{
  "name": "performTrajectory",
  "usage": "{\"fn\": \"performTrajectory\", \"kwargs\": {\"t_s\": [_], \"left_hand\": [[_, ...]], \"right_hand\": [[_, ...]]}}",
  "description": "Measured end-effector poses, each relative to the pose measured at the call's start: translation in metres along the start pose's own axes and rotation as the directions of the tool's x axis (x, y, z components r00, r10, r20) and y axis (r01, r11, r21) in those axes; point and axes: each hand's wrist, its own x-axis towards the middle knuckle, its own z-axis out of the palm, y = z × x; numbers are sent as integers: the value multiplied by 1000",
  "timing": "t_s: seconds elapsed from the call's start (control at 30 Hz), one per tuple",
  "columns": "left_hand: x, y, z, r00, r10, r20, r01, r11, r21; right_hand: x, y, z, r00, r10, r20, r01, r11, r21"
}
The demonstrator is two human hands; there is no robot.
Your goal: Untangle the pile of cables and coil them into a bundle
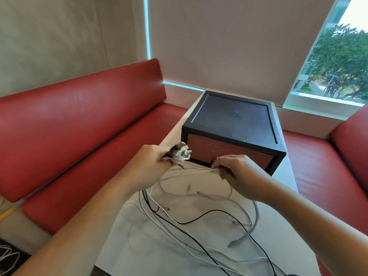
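Pale table top (139, 246), both forearms reaching in from the near edge.

Left hand (151, 159): raised over the far-left table edge, fingers curled tight round a clump of white and dark cable ends and plugs (180, 153).

Right hand (234, 170): level with the left, thumb and fingertips pinching a thin white cable (197, 171) that runs nearly straight between the hands. Remaining fingers curled under; cannot tell whether they hold more.

Loose tangle of white, grey and black cables (199, 196) hangs from both hands and sprawls over the table towards the near edge. A thin black cable (216, 210) loops across the white strands; a thicker grey cable (256, 218) curves down the right side, its plug end lying free on the table.

Surroundings: square black box with a brick-patterned red front (233, 120) stands on the table just beyond the hands. Red padded bench (79, 120) wraps the left and far sides. Beige roller blinds (229, 36) above; uncovered window strip (342, 60) at right shows trees. More white cords (8, 255) lie on the dark floor at bottom left.
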Motion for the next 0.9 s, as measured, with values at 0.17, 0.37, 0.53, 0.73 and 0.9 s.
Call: {"fn": "performTrajectory", "kwargs": {"t_s": [0.17, 0.37, 0.53, 0.73, 0.9], "left_hand": [[1, 11, 22, 989, -28, 145, 27, 1000, 8], [0, 3, 9, 997, -22, 77, 15, 996, 87], [3, -3, -7, 998, 8, 54, -14, 994, 108], [9, -20, -24, 1000, 13, -6, -12, 995, 99], [10, -35, -36, 997, -24, -67, 30, 995, 91]], "right_hand": [[11, -21, -1, 998, -11, -69, 12, 1000, 18], [7, -28, 2, 985, -172, -5, 169, 976, -138], [3, -26, 1, 963, -268, -6, 260, 940, -221], [-5, -23, -8, 959, -281, 23, 281, 944, -171], [-10, -11, -12, 967, -253, 35, 256, 952, -166]]}}
